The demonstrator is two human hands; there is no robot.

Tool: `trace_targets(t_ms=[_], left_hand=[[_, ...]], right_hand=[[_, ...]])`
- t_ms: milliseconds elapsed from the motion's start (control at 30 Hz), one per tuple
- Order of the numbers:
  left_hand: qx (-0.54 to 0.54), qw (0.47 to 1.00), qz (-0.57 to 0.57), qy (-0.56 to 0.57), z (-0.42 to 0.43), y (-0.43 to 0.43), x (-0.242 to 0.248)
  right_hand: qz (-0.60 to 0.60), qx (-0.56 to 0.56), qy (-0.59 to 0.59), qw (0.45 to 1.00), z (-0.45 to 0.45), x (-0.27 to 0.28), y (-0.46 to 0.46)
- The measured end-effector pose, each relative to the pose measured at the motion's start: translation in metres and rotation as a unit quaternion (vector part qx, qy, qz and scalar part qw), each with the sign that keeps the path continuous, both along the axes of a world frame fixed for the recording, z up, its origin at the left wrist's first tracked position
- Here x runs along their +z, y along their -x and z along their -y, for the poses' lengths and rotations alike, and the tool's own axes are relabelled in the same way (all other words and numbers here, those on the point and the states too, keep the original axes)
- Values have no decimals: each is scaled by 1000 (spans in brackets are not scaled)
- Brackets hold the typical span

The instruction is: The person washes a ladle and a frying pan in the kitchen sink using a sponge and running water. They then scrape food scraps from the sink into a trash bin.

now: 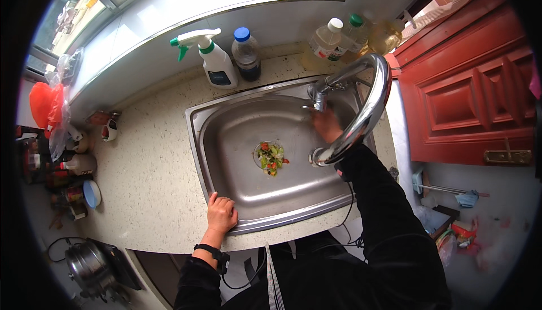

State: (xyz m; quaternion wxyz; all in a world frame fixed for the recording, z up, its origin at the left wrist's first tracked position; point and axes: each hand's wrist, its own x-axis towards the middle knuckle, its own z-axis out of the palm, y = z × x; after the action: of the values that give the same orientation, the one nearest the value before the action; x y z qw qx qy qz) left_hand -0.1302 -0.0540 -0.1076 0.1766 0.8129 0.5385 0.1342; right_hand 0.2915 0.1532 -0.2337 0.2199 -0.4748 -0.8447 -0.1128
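A stainless steel sink [296,208] is set into the speckled countertop before me. My left hand [222,213] rests on its near-left corner rim, fingers slightly bent and holding nothing. Partly behind the curved chrome spout of the faucet [378,98], my right hand [327,124] reaches to the faucet's base. It is blurred and lies close to the small chrome lever [313,107]; its grip is hard to make out. Food scraps [271,157], green and red vegetable pieces, are heaped over the drain. No running water can be seen at the spout's end.
Behind the sink stand a white spray bottle [218,66], a blue-capped plastic bottle [247,54] and several clear bottles [326,39]. A blue-and-white bowl [92,194] sits at the left beside jars. A steel pot [91,263] is at lower left, a red door [465,81] at right.
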Motion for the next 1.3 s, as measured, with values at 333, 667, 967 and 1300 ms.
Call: trace_targets(t_ms=[333, 667, 967, 1300], left_hand=[[-4, 1000, -11, -5, 2, -3, 1], [-4, 1000, -25, -14, 4, -1, 0], [-6, 1000, -19, -10, 4, 1, -1], [-12, 1000, -17, -18, 4, 0, 0]], right_hand=[[121, -234, 519, 813, 109, -70, -24], [215, -34, 155, 964, -14, 49, -43], [291, -214, 408, 839, 101, 15, -36], [-303, -219, 211, 903, 17, 101, -67]])
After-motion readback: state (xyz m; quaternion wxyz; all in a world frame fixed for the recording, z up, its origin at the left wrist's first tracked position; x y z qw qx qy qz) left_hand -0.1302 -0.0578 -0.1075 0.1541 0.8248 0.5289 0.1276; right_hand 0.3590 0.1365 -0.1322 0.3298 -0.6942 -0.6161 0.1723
